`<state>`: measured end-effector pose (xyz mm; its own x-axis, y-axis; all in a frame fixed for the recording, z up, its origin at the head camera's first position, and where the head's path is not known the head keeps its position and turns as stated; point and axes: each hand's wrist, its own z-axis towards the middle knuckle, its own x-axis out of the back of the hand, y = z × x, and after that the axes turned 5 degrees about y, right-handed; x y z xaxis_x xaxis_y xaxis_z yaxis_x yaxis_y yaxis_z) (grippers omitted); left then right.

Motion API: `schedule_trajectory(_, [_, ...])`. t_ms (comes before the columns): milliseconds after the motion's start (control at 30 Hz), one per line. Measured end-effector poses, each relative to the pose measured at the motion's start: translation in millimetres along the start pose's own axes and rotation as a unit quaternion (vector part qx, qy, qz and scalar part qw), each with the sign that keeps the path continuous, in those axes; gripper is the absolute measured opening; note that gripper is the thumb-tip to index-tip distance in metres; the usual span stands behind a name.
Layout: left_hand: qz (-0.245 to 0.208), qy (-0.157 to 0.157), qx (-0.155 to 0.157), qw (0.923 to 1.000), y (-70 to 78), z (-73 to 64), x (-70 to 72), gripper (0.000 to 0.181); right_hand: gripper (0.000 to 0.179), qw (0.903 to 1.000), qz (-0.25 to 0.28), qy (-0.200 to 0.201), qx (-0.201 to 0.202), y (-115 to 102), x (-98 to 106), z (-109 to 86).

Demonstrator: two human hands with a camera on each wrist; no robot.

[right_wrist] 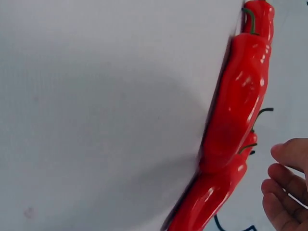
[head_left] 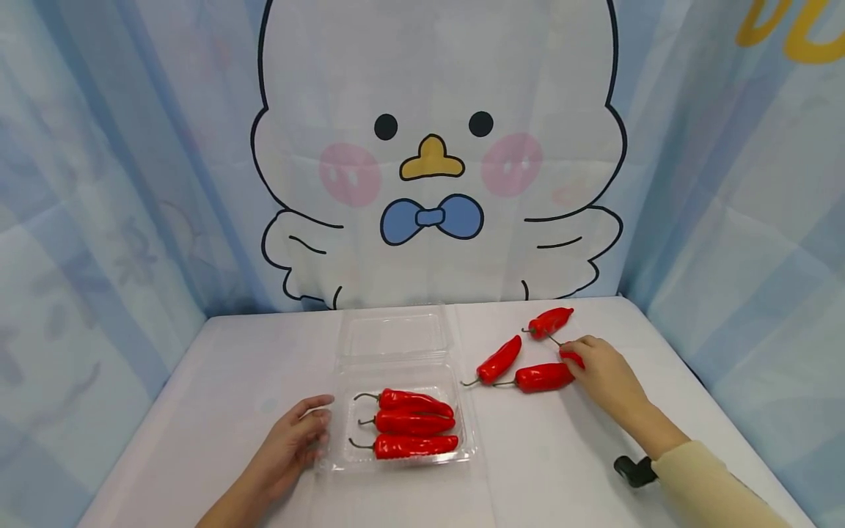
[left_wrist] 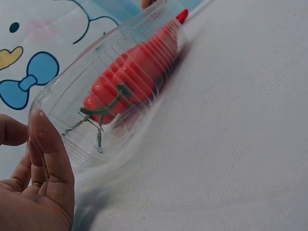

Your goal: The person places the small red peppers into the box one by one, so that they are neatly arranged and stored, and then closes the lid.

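Note:
Three red chili peppers [head_left: 414, 423] with green stems lie side by side in a clear plastic box [head_left: 465, 440], whose lid [head_left: 396, 334] is folded back. At the box's left side is my left hand [head_left: 300, 440]; in the left wrist view its thumb and a finger pinch the rim. My right hand [head_left: 604, 378] reaches over several loose peppers on the right, nearest to a partly hidden pepper [head_left: 571, 356]. In the right wrist view, its fingers [right_wrist: 284, 180] are loosely bent with nothing between them, beside a large pepper [right_wrist: 238, 96].
Other loose peppers are a front one [head_left: 543, 378], a left one [head_left: 499, 359] and a far one [head_left: 551, 321]. All stand on a white-covered table [head_left: 264, 367]. Behind it hangs a curtain [head_left: 429, 271] with a cartoon bird. A black device [head_left: 635, 471] sits at the right wrist.

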<state>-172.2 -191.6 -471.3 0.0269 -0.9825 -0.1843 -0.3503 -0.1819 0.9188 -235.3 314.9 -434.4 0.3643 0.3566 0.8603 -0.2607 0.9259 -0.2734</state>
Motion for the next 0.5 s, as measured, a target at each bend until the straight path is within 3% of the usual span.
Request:
schedule_trajectory(167, [-0.002, 0.0, -0.003, 1.0, -0.4, 0.0, 0.5, 0.032, 0.029, 0.9996, -0.014, -0.009, -0.022, 21.7, 1.7, -0.1])
schedule_trajectory(500, [0.001, 0.003, -0.008, 1.0, -2.4, 0.5, 1.2, 0.032, 0.047, 0.9918, -0.02, -0.071, -0.104, 55.8, -3.6, -0.8])
